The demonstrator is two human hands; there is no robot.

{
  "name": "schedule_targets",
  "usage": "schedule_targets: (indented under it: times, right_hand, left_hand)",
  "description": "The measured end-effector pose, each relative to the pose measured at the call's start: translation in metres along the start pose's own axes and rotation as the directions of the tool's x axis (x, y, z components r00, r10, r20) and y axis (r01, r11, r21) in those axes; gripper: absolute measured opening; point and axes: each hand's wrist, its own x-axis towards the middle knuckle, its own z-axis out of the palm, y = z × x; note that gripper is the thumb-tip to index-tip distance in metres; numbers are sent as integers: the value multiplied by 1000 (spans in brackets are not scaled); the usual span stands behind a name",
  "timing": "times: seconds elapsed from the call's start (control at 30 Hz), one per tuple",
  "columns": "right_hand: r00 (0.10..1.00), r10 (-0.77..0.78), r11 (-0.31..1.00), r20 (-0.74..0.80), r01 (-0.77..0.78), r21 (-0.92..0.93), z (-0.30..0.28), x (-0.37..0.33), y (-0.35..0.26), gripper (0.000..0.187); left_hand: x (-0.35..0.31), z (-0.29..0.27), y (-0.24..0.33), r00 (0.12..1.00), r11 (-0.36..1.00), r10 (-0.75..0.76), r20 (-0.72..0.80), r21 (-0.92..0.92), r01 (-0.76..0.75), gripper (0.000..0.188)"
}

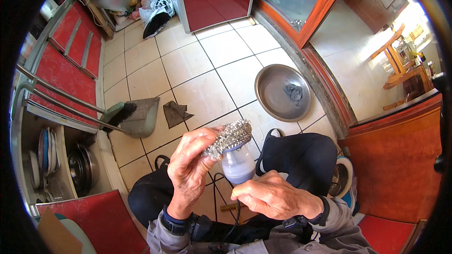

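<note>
My left hand is closed on a glittery silver-grey piece with a rough, mesh-like surface, fingers over the top and thumb at its near side. Its underside meets the bluish rim of a small rounded, corded appliance with a translucent whitish body; I cannot make out its exact kind. My right hand grips that appliance from the near right side, thumb along its base. A dark cord loops down between my knees. How the two things touch is partly hidden by the glittery piece.
A metal basin with a dark grey crumpled clump stands on the tiles ahead right. A dark cloth and a long-handled dustpan lie left. Red cabinets and an open shelf with pans flank me; a wooden door frame is right.
</note>
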Motion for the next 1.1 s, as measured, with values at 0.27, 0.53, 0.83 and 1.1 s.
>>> schedule_targets:
  times: [0.27,0.53,0.83,1.1]
  right_hand:
    - [994,113,993,-5,-114,-26,-19,-23,7,18]
    - [867,-33,957,-498,-115,-265,-61,-7,-11,17]
    - [931,-69,967,-359,-26,-253,-45,28,-18,18]
    - [893,260,957,-367,-189,219,-46,17,-12,9]
  left_hand:
    - [4,2,7,992,990,109,57,81,-113,25]
    - [7,10,13,980,967,119,157,206,-150,28]
    - [9,10,12,959,928,169,229,292,-233,28]
    - [8,11,14,957,922,153,245,313,-227,29]
